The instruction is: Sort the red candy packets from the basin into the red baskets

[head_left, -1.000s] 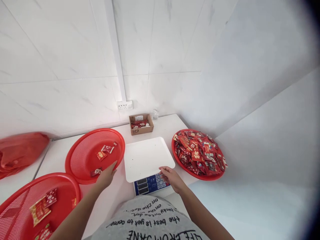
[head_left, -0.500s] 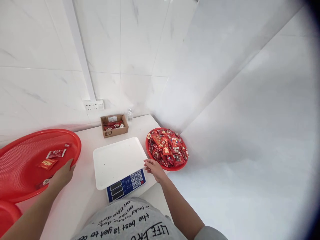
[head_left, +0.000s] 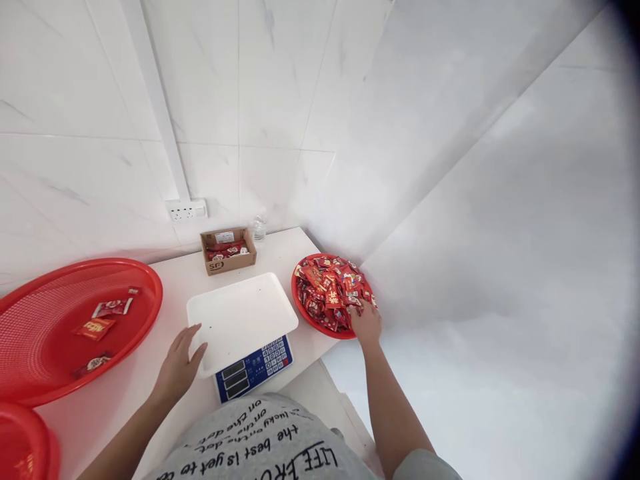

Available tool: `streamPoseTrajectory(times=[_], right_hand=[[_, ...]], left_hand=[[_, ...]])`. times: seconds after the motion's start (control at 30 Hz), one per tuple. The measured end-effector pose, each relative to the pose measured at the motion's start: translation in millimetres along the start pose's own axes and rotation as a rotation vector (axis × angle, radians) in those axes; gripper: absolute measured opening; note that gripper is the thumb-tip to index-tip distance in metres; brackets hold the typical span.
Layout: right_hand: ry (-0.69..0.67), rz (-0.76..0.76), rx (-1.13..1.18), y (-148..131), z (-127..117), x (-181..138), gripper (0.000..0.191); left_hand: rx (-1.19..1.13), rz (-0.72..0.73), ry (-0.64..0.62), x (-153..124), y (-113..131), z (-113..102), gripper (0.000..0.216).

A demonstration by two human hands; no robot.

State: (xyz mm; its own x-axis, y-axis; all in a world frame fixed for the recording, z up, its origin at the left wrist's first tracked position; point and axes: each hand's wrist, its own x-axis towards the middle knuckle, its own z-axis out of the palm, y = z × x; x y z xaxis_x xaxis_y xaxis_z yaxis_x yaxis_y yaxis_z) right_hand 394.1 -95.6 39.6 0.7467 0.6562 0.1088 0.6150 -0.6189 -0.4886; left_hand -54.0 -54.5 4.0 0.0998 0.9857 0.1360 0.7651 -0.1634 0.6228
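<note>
My left hand (head_left: 179, 365) is open, thumb and fingers apart, at the left edge of the white weighing tray (head_left: 240, 317) of a digital scale (head_left: 254, 370). Nothing is in it. My right hand (head_left: 367, 323) reaches over the near right rim of a small red basket (head_left: 296, 300) heaped with red snack packets (head_left: 331, 293). Its fingers are apart and rest on the packets; no packet is visibly gripped. To the left, a large red basket (head_left: 145, 267) holds a few loose packets (head_left: 95, 328).
A small cardboard box (head_left: 230, 265) with red packets stands at the back of the white table (head_left: 175, 277), beside a clear plastic container (head_left: 259, 228). Another red basket (head_left: 30, 427) is at the lower left. A wall socket (head_left: 186, 209) is above the table.
My left hand has left the large basket and moved right to the tray's edge. My right hand has moved from the tray's right side onto the heaped packets.
</note>
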Motion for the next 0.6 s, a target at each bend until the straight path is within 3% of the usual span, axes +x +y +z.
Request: streamPoseTrajectory(times=[0.13,0.33,0.47,0.6], right_hand=[[-0.131,0.119,-0.028,10.9,12.3,11.0,0.065],[-0.043,0.135,-0.073,0.7,32.9,21.4,0.070],[-0.021,0.055,-0.094,-2.5,37.9,31.9,0.064],[0.017,0.060,0.023,2.3,35.1,40.2,0.045]], left_hand=[[-0.046,-0.091,-0.097,-3.5,10.8,-4.7,0.049],[-0.098,-0.202,-0.135,-4.3,10.4,-7.4,0.052],[-0.182,-0.274,-0.166,-8.0,6.3,-2.5,0.053],[-0.239,-0.288,-0.166,-10.5,2.6,1.3,0.052]])
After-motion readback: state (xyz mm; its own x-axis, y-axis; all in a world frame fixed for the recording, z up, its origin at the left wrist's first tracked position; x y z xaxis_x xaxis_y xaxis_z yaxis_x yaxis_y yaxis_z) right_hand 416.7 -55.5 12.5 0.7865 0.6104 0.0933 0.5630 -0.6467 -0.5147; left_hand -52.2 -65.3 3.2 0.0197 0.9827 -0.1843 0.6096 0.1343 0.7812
